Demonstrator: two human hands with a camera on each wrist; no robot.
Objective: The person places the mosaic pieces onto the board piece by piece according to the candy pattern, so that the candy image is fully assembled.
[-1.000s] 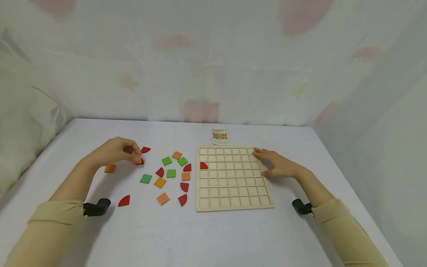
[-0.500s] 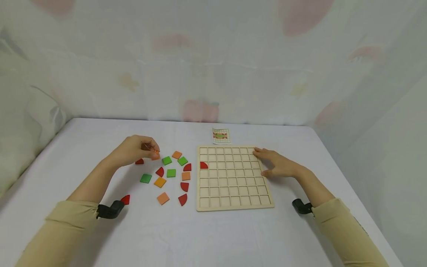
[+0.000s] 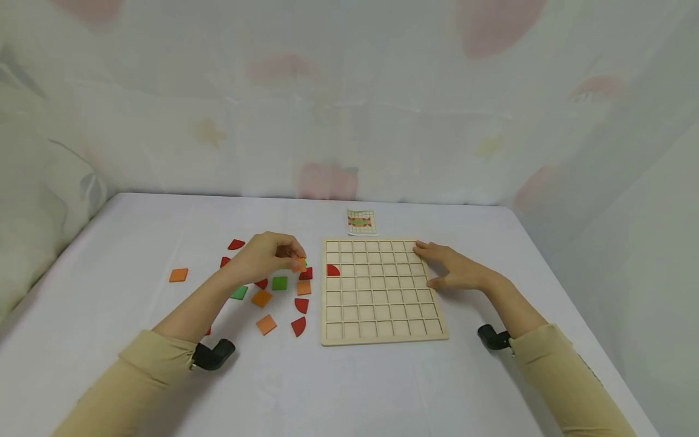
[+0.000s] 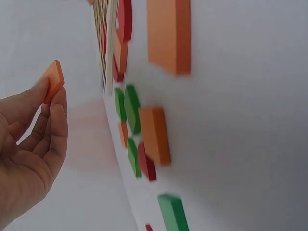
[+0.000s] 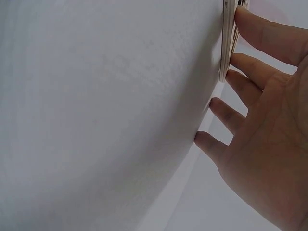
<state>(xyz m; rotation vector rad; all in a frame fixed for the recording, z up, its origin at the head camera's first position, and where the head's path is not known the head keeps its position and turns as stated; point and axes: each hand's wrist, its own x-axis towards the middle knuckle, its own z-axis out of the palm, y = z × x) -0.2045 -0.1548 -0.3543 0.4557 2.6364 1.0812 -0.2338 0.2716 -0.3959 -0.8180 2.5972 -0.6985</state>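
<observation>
No legible text, label, brand, number or sign anywhere.

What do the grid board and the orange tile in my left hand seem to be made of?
Grid board: likely bare, matte plywood; pale tan, with layered bands along its edge. Orange tile: perhaps painted wood, possibly plastic; smooth-looking, evenly colored, no grain visible.

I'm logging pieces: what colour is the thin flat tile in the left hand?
The tile is orange; the left wrist view is clearest.

Curtained-off workspace, pink-patterned drape (image 3: 393, 139), white table (image 3: 371, 388)
</observation>
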